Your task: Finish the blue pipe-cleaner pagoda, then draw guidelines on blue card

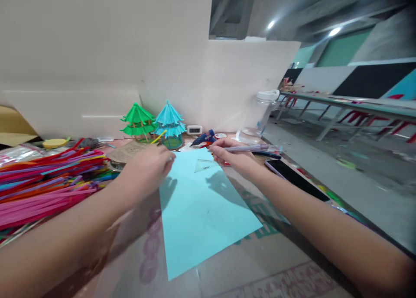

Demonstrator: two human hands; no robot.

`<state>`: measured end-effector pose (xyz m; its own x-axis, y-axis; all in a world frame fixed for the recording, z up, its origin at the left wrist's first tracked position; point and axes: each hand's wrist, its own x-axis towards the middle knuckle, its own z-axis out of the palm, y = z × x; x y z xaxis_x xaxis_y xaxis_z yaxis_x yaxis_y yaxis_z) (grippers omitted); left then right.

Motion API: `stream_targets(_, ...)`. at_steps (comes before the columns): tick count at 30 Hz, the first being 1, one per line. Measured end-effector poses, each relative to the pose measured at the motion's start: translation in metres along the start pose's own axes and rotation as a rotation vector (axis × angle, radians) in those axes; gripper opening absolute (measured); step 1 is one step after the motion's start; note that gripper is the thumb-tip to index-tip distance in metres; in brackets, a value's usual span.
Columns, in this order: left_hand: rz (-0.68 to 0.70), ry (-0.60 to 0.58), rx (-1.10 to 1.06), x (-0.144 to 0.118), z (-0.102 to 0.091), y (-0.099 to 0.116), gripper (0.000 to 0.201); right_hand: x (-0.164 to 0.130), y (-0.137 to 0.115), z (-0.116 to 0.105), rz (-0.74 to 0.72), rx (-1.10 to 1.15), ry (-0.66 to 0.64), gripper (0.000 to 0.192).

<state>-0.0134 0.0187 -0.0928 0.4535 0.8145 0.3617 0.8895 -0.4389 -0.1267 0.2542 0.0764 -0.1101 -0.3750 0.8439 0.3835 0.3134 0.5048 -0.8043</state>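
A sheet of light blue paper [208, 220] lies flat on the table in front of me. My right hand [222, 153] is closed around a pen [243, 148] near the paper's far right edge. The pen's barrel points to the right. A small clear triangle ruler [204, 165] rests on the far part of the sheet, just left of that hand. Over the paper's far left edge is my left hand [152, 161], slightly blurred, its fingers curled together; whatever they may hold is hidden. Both hands cast shadows on the sheet.
Beyond the paper stand a green paper-roofed model [138, 120], a blue one [169, 120], a small digital clock [194, 130] and a glue gun [204, 137]. Colourful pipe cleaners [48, 189] pile up at left. A phone [297, 180] and a clear bottle [256, 116] are at right.
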Motion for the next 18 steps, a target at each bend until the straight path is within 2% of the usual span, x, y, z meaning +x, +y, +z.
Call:
stream_targets(3,0.13,-0.039,-0.133,-0.019,0.027,0.015,0.025,0.002,0.006,-0.017,-0.044,-0.159,-0.012,0.032)
stream_targets(6,0.169,-0.031,-0.223,-0.031,0.053,0.02,0.027,-0.003,0.018,-0.02,-0.072,-0.347,-0.063,0.02)
stream_targets(8,0.166,-0.015,-0.265,-0.035,0.063,0.02,0.03,-0.006,0.027,-0.017,-0.087,-0.458,-0.121,0.009)
stream_targets(13,0.162,-0.028,-0.342,-0.04,0.071,0.018,0.033,-0.003,0.048,0.001,-0.147,-0.615,-0.262,0.011)
stream_targets(18,0.163,-0.149,-0.402,-0.041,0.074,0.02,0.041,0.003,0.058,0.013,-0.248,-0.74,-0.23,0.009)
